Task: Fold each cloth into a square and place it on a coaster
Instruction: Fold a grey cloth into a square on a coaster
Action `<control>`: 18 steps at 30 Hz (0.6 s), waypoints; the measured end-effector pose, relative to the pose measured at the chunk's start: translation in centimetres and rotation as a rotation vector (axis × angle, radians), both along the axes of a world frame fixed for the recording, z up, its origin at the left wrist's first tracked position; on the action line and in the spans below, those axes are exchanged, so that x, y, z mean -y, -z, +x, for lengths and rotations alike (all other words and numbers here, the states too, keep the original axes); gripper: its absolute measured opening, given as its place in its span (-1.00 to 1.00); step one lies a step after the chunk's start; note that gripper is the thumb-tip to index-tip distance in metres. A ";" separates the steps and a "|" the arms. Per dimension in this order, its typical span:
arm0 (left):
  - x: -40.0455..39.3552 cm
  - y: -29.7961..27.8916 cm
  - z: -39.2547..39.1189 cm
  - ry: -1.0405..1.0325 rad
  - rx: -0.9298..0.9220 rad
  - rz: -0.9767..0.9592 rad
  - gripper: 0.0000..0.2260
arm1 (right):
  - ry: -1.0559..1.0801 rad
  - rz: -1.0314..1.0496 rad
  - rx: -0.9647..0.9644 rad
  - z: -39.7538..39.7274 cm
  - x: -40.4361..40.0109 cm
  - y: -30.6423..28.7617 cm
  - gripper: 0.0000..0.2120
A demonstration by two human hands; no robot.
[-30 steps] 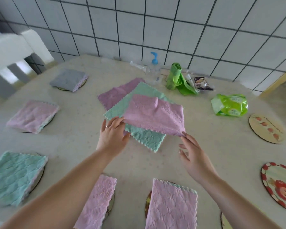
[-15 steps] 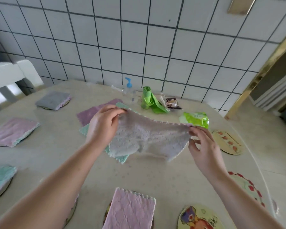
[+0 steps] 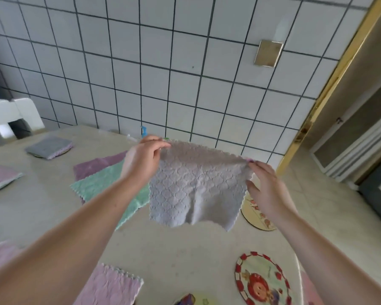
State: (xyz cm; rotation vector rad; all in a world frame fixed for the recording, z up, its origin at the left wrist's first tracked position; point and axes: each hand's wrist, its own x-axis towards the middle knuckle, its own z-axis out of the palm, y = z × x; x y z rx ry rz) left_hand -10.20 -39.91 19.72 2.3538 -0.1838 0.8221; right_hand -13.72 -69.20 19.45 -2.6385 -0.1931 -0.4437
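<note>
Grey cloth point(image 3: 194, 190) hangs above the table point(image 3: 185, 249), left hand point(image 3: 142, 159) fingers pinching one top corner, right hand point(image 3: 265, 188) fingers pinching the other, remaining fingers loosely spread.

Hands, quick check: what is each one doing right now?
Left hand: closed, pinching the top left corner of the grey cloth, held up in the air.
Right hand: closed on the same cloth's top right corner.

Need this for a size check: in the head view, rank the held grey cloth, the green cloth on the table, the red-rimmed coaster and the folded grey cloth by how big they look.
1. Held grey cloth, though it hangs nearest the camera.
2. Green cloth, partly hidden behind the left arm.
3. Red-rimmed coaster.
4. Folded grey cloth, farthest away, so its real size is unsure.
</note>
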 end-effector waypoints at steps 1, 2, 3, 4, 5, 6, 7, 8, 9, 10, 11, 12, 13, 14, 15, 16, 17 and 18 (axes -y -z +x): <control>0.5 -0.6 0.2 -0.008 0.046 -0.009 -0.72 | -0.006 0.016 0.063 0.0 0.5 -0.6 -0.53; 1.0 -1.0 0.2 -0.013 0.090 -0.018 -0.71 | -0.016 0.020 0.125 0.0 1.1 -1.0 -0.53; 1.4 -1.3 0.2 -0.011 0.130 -0.022 -0.71 | -0.028 0.021 0.179 -0.2 1.7 -1.1 -0.54; 1.7 -1.3 0.1 -0.002 0.161 -0.020 -0.70 | -0.038 0.027 0.216 -0.4 2.3 -0.9 -0.56; 2.0 -1.1 -0.1 0.011 0.185 -0.010 -0.70 | -0.049 0.032 0.238 -0.6 3.1 -0.5 -0.57; 2.1 -0.6 -0.4 0.028 0.202 0.004 -0.71 | -0.061 0.034 0.249 -1.0 3.8 0.3 -0.58; 2.3 0.3 -0.8 0.048 0.209 0.019 -0.71 | -0.069 0.039 0.247 -1.4 4.4 1.2 -0.59; 2.4 1.5 -1.2 0.072 0.204 0.033 -0.72 | -0.072 0.047 0.233 -2.0 5.1 2.2 -0.60; 2.5 3.0 -1.7 0.099 0.183 0.041 -0.73 | -0.076 0.053 0.214 -2.6 5.6 3.4 -0.63; 2.5 4.9 -2.3 0.125 0.144 0.047 -0.74 | -0.081 0.056 0.189 -3.2 6.1 4.7 -0.66; 2.5 6.9 -3.1 0.144 0.092 0.054 -0.74 | -0.080 0.055 0.153 -3.9 6.5 6.1 -0.71; 2.4 9.0 -4.0 0.159 0.030 0.064 -0.75 | -0.069 0.055 0.104 -4.6 6.8 7.6 -0.75; 2.4 11.2 -4.9 0.176 -0.031 0.072 -0.75 | -0.052 0.054 0.044 -5.4 7.0 9.1 -0.78; 2.4 13.1 -5.9 0.202 -0.087 0.067 -0.76 | -0.040 0.050 -0.014 -6.2 7.1 10.5 -0.79; 2.4 15.0 -7.0 0.236 -0.146 0.041 -0.78 | -0.038 0.044 -0.071 -6.9 7.2 11.9 -0.77; 2.6 16.5 -7.9 0.267 -0.215 -0.004 -0.78 | -0.039 0.041 -0.130 -7.6 7.2 13.1 -0.74; 2.7 17.8 -8.8 0.286 -0.299 -0.058 -0.76 | -0.036 0.040 -0.196 -8.1 7.3 14.2 -0.71; 2.9 18.9 -9.5 0.289 -0.391 -0.110 -0.73 | -0.029 0.036 -0.261 -8.6 7.4 15.2 -0.70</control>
